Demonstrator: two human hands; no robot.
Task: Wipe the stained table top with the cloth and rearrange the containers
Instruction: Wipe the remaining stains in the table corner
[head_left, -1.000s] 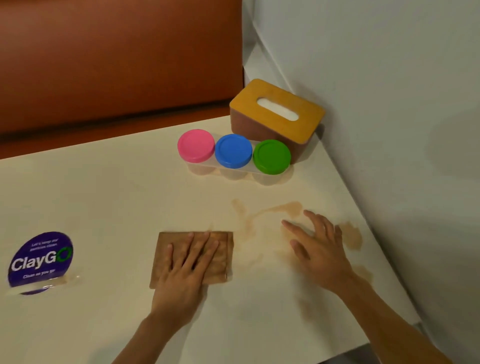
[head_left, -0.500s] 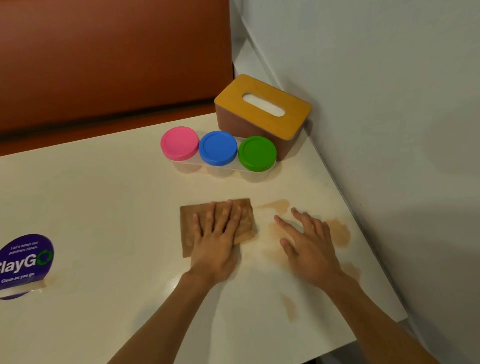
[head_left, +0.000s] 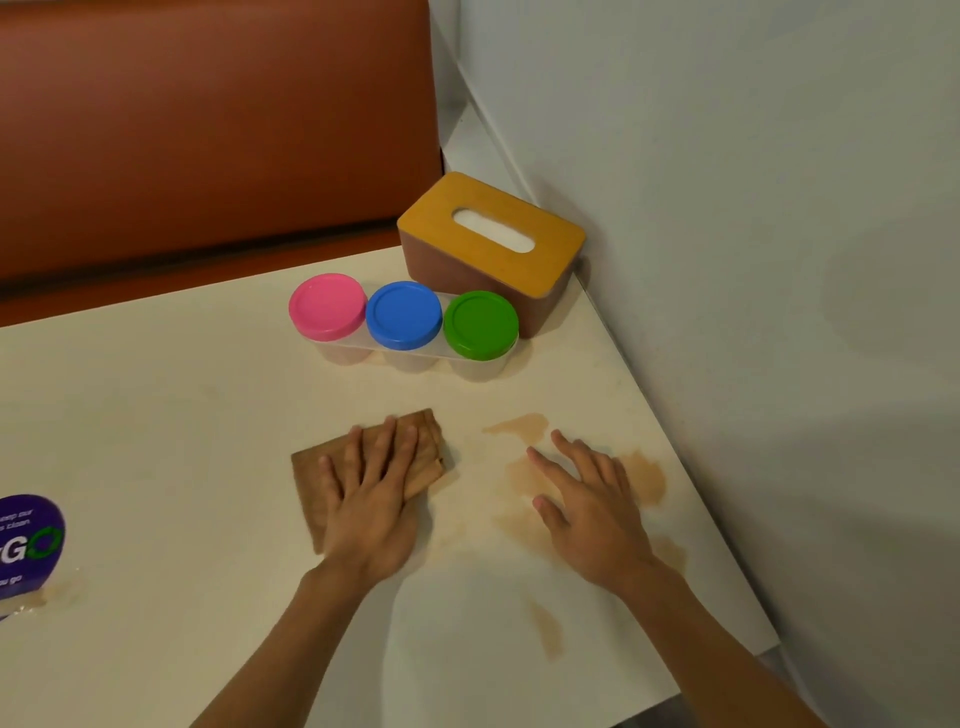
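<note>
Head view, looking down at my 2 hands on the cream table top (head_left: 156, 415); my left hand (head_left: 371, 499) lies flat on the folded brown cloth (head_left: 311, 483), fingers straight and slightly spread, pressing it against the surface; my right hand (head_left: 589, 506) rests flat on the table well to the right of the cloth, fingers straight and fanned, holding nothing — the 2 hands are apart, with bare table between them. Under and around my right hand spread pale brown stains (head_left: 647, 475): 1 patch just beyond my fingertips, 1 beside the outer edge of the hand, a fainter smear beneath the palm, and a small streak nearer me beside my forearm. The cloth sits to the left of the stained patch, its right corner close to the nearest smear; I cannot tell whether it touches it.

Beyond the cloth stand 3 clear containers in a row, side by side in 1 clear holder: the pink-lidded container (head_left: 327, 306) on the left, the blue-lidded container (head_left: 404, 314) in the middle, the green-lidded container (head_left: 480, 325) on the right. Just behind them, in the corner by the grey wall (head_left: 753, 208), sits a brown tissue box (head_left: 491, 249) with a yellow slotted lid — the green lid overlaps its front face from here. A purple sticker (head_left: 28, 545) shows at the left edge; an orange-brown bench back (head_left: 208, 130) runs behind the table.
</note>
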